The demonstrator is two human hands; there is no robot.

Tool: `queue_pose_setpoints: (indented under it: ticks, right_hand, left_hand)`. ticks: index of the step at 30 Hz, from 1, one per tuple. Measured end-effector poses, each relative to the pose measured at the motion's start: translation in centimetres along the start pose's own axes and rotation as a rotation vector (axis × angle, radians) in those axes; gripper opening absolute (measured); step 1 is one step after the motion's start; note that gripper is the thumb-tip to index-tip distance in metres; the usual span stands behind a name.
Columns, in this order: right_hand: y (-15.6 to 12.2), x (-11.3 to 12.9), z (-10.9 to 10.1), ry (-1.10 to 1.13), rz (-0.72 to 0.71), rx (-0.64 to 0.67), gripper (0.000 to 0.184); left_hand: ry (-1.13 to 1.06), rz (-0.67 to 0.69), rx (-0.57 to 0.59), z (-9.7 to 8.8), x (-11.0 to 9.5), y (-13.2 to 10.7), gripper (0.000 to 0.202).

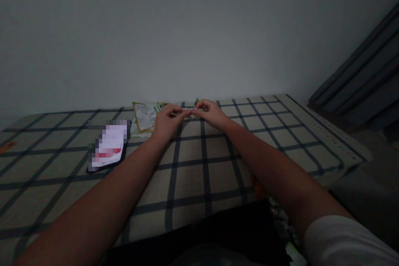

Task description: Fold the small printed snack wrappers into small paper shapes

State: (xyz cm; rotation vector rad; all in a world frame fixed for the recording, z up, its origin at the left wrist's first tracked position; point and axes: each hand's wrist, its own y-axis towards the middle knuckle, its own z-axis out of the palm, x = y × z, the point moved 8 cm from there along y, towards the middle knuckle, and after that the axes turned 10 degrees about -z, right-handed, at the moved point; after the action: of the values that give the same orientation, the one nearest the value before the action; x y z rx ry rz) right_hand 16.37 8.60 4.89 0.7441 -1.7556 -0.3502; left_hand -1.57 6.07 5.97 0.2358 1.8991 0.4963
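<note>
Small thin packet (192,109), pale w/ a hint of red, seen approx. edge-on, so print can't be read. Lies roughly horizontal, just above centre of frame. Pinched at both ends: left hand (166,121) on its left end, right hand (211,112) on its right. Too dim & small for more detail.

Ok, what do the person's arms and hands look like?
The left hand and right hand are bare: no gloves, rings or watch visible in the dim light. Forearms uncovered. A white fabric sleeve covers the right upper arm; no left sleeve in frame.
</note>
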Motion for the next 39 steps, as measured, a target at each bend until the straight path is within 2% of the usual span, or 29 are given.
queue_pose_setpoints:
  ticks: [3,8,11,14,18,25,30,32,34,39]
  right_hand:
    - [-0.1,0.2,0.2,0.049,0.028,-0.009,0.034]
    - [-0.1,0.2,0.4,0.095,0.074,-0.006,0.031]
    - [-0.1,-0.3,0.6,0.139,0.112,0.010,0.029]
    - [-0.3,-0.8,1.3,0.193,0.140,0.097,0.026]
    - [-0.5,-0.9,1.7,0.116,0.135,0.201,0.027]
    - [-0.5,-0.2,1.0,0.003,0.127,0.151,0.022]
    - [-0.6,-0.5,1.4,0.040,0.133,0.177,0.020]
    - [-0.6,-0.5,1.6,0.072,0.123,0.171,0.022]
    - [-0.6,-0.4,1.7,0.120,0.121,0.145,0.027]
    - [-0.6,-0.2,1.6,0.276,0.118,0.065,0.058]
  left_hand:
    - [-0.029,-0.012,0.001,0.1,0.3,-0.1,0.028]
    - [-0.045,-0.201,0.089,1.0,1.5,-0.4,0.034]
    - [-0.065,-0.195,0.096,1.0,1.1,-0.6,0.035]
    - [-0.049,-0.156,0.095,1.0,0.6,-0.7,0.033]
    - [0.002,-0.132,0.085,0.9,0.5,-0.7,0.033]
    - [-0.309,-0.324,0.298,2.8,1.8,-0.8,0.048]
    - [-0.268,-0.311,0.302,2.6,1.8,-1.0,0.044]
    - [-0.240,-0.298,0.287,2.4,1.9,-0.8,0.040]
    - [-0.308,-0.344,0.269,2.3,2.4,-0.6,0.038]
    - [-0.648,-0.616,0.291,3.1,3.5,-0.6,0.028]
